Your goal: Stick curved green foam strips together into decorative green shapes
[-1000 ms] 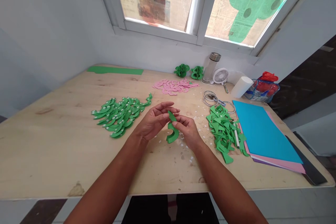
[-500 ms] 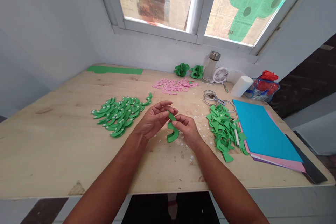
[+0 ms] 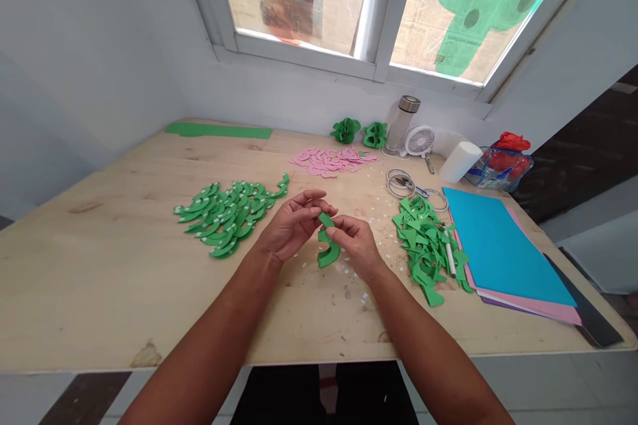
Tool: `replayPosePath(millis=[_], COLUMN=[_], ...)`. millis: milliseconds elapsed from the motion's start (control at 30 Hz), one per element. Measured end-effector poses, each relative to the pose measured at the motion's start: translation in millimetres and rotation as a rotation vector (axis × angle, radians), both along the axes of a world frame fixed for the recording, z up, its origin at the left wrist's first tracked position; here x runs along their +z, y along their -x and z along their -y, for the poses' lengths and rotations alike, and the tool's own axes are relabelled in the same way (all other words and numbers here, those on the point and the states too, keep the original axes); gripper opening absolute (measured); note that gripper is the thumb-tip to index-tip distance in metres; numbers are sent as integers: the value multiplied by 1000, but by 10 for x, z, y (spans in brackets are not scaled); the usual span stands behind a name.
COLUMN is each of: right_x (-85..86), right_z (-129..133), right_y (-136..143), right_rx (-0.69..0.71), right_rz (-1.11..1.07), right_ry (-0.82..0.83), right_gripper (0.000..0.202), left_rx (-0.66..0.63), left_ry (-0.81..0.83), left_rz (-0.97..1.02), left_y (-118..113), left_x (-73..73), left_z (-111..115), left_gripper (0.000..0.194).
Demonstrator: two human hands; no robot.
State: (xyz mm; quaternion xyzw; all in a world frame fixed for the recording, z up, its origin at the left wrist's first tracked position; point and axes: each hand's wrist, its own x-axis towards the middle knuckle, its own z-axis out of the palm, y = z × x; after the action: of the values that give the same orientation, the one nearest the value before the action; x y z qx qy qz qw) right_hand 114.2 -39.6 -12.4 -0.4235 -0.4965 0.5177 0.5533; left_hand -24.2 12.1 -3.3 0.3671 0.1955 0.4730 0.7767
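Pinching the curved green piece (image 3: pixel 329 256), our left hand (image 3: pixel 294 227) has its upper end and our right hand (image 3: pixel 357 246) takes it lower down, a two-point hold that likely steadies something so flexible. We have it above the table (image 3: pixel 100 279); to its left lies a heap of green crescents (image 3: pixel 230 212), to its right green offcuts (image 3: pixel 421 246), seemingly kept apart to avoid mixing. Beyond it lie pink cutouts (image 3: pixel 329 163).
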Motion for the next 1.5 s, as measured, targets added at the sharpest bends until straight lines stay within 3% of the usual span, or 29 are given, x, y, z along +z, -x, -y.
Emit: replayPosePath(millis=[267,567,933,1267,1500], right_x=[-90,-14,-11,-62,-48], right_z=[-22,5,0,-47,-49], right_y=[-19,-40,-51,-55,-36], right_rx=[14,16,43,-59,-99], right_rz=[115,225,257,159,119], right_ry=[-103,-157,-196,-77,-23], right_gripper=[17,17,15,20,14], left_rx=[-27,-80,-159,-73,10], left_ry=[67,52,35,33,-31], left_rz=[9,-117,-51,-48,-259], left_y=[-30,27,116,93,65], left_x=[24,33,26,48,72], left_z=[33,4,-30,-24,-8], left_gripper=[25,21,28,25,23])
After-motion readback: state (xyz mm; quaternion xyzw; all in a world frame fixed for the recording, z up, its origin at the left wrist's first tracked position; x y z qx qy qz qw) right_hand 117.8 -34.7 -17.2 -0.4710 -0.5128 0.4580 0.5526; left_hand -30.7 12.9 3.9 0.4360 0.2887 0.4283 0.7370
